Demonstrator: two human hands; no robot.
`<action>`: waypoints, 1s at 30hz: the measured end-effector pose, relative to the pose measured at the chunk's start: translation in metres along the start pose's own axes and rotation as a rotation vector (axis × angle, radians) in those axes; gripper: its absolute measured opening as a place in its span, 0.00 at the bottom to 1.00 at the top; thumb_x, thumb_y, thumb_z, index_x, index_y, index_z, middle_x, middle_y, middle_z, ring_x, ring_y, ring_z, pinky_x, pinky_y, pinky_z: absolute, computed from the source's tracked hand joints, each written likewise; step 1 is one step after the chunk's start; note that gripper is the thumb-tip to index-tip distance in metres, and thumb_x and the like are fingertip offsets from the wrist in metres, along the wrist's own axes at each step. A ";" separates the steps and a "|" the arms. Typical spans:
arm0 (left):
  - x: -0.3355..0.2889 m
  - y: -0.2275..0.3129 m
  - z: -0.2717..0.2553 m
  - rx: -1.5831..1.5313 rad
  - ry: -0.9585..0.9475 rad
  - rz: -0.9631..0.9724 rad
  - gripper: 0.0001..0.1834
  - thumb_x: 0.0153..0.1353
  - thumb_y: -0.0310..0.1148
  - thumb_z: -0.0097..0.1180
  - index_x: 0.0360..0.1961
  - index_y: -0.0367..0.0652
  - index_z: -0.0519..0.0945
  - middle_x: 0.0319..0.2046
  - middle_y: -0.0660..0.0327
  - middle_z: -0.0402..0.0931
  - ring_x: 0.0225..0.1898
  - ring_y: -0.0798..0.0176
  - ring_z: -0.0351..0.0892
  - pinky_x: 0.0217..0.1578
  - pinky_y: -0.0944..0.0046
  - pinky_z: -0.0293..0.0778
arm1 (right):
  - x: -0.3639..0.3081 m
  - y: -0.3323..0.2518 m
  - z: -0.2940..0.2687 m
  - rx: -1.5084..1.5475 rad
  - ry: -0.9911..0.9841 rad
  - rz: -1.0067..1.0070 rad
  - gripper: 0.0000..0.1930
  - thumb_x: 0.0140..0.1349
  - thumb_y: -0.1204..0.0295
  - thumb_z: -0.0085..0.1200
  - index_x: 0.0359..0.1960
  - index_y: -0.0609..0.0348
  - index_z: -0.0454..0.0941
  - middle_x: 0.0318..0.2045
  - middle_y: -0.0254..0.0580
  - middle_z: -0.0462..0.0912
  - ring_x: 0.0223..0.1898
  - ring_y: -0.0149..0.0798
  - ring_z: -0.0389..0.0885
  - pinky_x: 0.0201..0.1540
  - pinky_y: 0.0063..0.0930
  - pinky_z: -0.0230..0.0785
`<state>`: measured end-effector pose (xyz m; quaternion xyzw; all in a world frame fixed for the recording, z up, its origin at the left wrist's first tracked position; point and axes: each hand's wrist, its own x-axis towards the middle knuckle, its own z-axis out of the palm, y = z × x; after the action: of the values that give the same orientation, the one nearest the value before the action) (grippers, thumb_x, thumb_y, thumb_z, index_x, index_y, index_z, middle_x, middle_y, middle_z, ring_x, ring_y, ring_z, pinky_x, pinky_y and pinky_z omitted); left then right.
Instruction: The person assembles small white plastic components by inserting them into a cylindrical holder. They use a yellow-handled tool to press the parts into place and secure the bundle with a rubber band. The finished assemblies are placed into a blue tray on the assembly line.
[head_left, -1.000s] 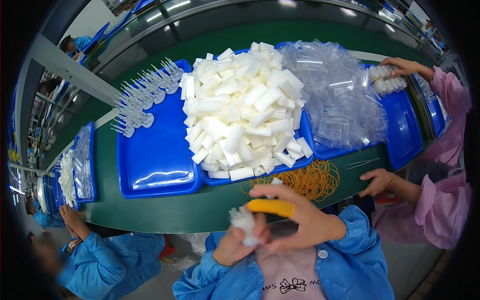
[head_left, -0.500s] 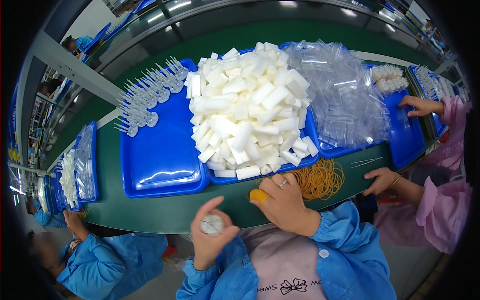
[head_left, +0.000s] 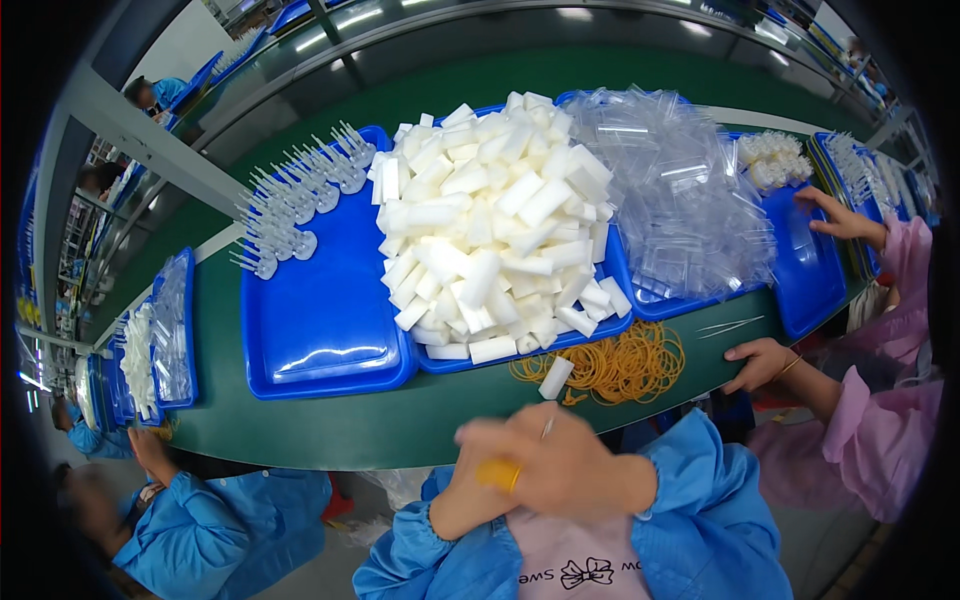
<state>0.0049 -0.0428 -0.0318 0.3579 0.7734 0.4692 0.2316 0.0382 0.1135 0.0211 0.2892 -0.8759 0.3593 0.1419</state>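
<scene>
Both hands met low at chest: right hand (head_left: 560, 465) over left hand (head_left: 470, 500), grip closed on yellow band (head_left: 497, 474); blurred. Band looked light, stretchy. White foam block (head_left: 556, 377) lay loose on green surface (head_left: 330, 425) beside rubber bands (head_left: 620, 362): soft, pinch mid-length.

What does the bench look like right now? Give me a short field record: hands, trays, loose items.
hands: left hand and right hand together close to the chest, blurred; grasp unclear
middle tray: heap of white foam blocks
left tray: clear plastic pieces along its far edge
right tray: clear bags
loose items: rubber bands, one foam block
neighbour: pink-sleeved hand on green bench
</scene>
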 end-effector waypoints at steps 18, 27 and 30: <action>0.008 0.008 0.001 -0.525 0.490 0.031 0.35 0.46 0.31 0.68 0.55 0.38 0.64 0.33 0.58 0.74 0.32 0.58 0.73 0.31 0.59 0.71 | -0.038 0.028 -0.034 1.865 0.127 0.811 0.30 0.63 0.77 0.50 0.66 0.57 0.54 0.63 0.49 0.61 0.45 0.39 0.77 0.45 0.31 0.76; 0.023 0.028 -0.004 0.100 0.213 -0.017 0.46 0.45 0.23 0.64 0.65 0.37 0.54 0.37 0.54 0.73 0.37 0.53 0.75 0.39 0.60 0.72 | -0.028 0.007 -0.023 0.047 0.114 0.451 0.21 0.48 0.72 0.63 0.46 0.60 0.76 0.40 0.42 0.76 0.43 0.43 0.76 0.42 0.32 0.72; 0.020 0.024 -0.004 -0.460 0.116 -0.082 0.41 0.49 0.25 0.63 0.64 0.40 0.56 0.37 0.56 0.72 0.38 0.58 0.75 0.40 0.61 0.72 | -0.043 0.007 -0.052 0.024 0.272 0.455 0.18 0.46 0.72 0.65 0.40 0.61 0.78 0.40 0.43 0.77 0.41 0.43 0.77 0.40 0.31 0.72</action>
<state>-0.0024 -0.0223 -0.0087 0.2365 0.6721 0.6429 0.2812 0.0701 0.1724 0.0339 0.0354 -0.8869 0.4278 0.1707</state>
